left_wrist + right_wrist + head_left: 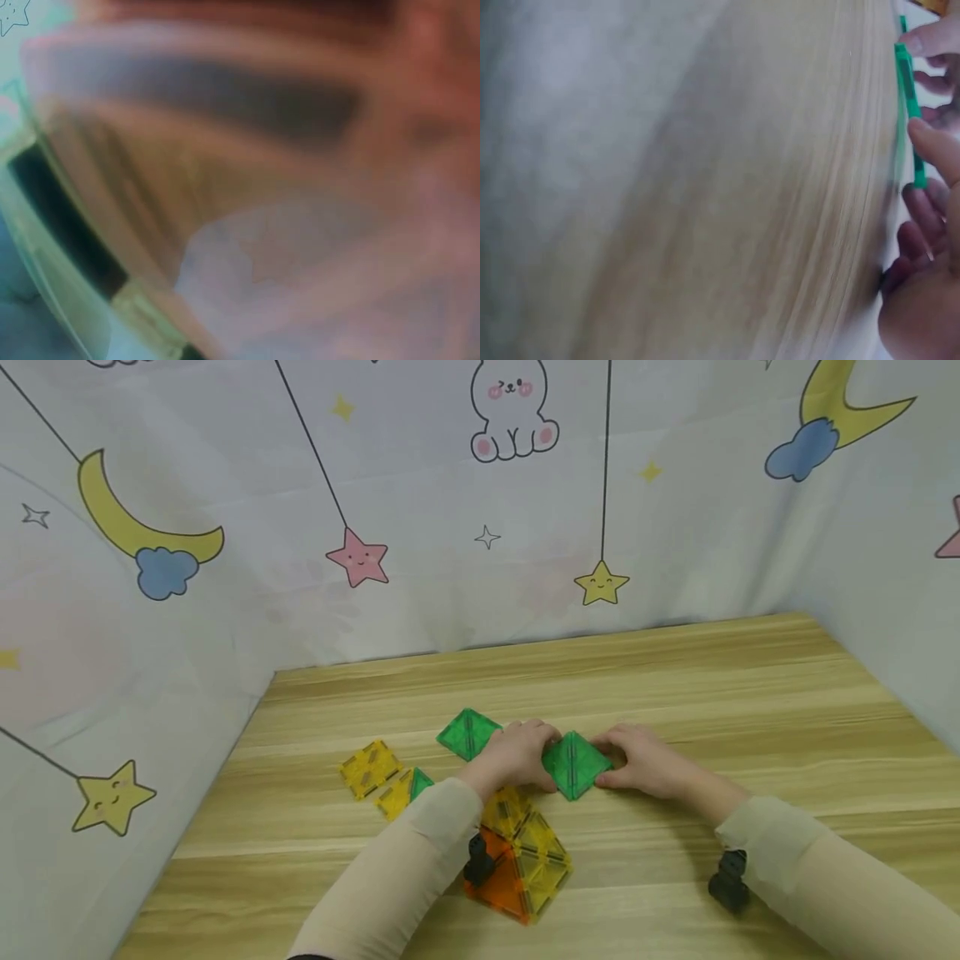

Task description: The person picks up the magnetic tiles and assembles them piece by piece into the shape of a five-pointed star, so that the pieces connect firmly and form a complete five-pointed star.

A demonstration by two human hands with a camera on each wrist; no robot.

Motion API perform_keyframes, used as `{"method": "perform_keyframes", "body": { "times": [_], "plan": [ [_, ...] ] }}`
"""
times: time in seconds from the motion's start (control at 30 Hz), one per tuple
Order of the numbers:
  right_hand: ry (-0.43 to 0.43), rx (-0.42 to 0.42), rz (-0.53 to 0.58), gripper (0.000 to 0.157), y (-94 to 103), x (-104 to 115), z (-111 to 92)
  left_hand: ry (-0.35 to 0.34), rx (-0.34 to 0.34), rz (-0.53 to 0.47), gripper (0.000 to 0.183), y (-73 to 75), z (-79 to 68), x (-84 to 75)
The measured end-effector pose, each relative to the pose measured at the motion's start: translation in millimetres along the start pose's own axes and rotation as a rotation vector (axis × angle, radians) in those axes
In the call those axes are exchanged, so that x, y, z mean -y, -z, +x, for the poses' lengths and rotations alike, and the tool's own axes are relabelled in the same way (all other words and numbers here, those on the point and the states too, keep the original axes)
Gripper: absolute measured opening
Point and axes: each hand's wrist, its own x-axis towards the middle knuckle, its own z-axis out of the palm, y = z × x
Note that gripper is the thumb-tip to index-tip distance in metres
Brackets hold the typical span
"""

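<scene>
Two green triangular magnetic tiles (pixel 572 766) lie edge to edge as a diamond between both hands. My left hand (pixel 519 750) grips the diamond's left corner, its fingers bent over the far side. At the opposite corner, my right hand (pixel 643 760) pinches it between thumb and fingers. Seen edge-on in the right wrist view, the green tile (pixel 910 112) has the right thumb (pixel 934 146) against it. Below my left forearm sits a group of yellow tiles (pixel 542 856) joined to an orange tile (pixel 501 889), partly hidden by the sleeve. Blurred orange tile surfaces fill the left wrist view.
Another green diamond (pixel 468 733) lies just beyond my left hand. Farther left are a yellow tile square (pixel 371 769) and a smaller yellow-and-green piece (pixel 401 792), partly covered by my sleeve. A printed cloth (pixel 465 610) hangs along the back and sides of the wooden table (pixel 712 685).
</scene>
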Motion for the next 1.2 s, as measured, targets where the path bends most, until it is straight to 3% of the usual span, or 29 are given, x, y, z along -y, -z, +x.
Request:
{"method": "perform_keyframes", "body": {
  "times": [0.17,0.57,0.83,1.03,1.2],
  "plan": [
    [-0.001,0.028,0.080,0.054,-0.8,2.1,0.0,-0.026,0.015,0.023,0.070,-1.0,1.2,2.6],
    [0.018,0.042,0.019,0.053,-3.6,6.1,1.3,0.019,0.119,0.126,0.085,0.1,4.1,-3.6],
    [-0.016,0.056,-0.038,0.061,-1.5,11.9,1.3,-0.016,0.079,0.085,0.080,-2.1,6.7,-2.9],
    [-0.015,0.026,0.050,0.071,-1.8,12.4,-1.4,-0.129,0.015,0.085,0.081,0.6,4.7,-1.5],
    [-0.073,0.038,0.224,0.068,-0.5,12.8,-1.4,-0.130,0.028,0.081,0.084,2.1,2.9,-2.6]
  ]
}}
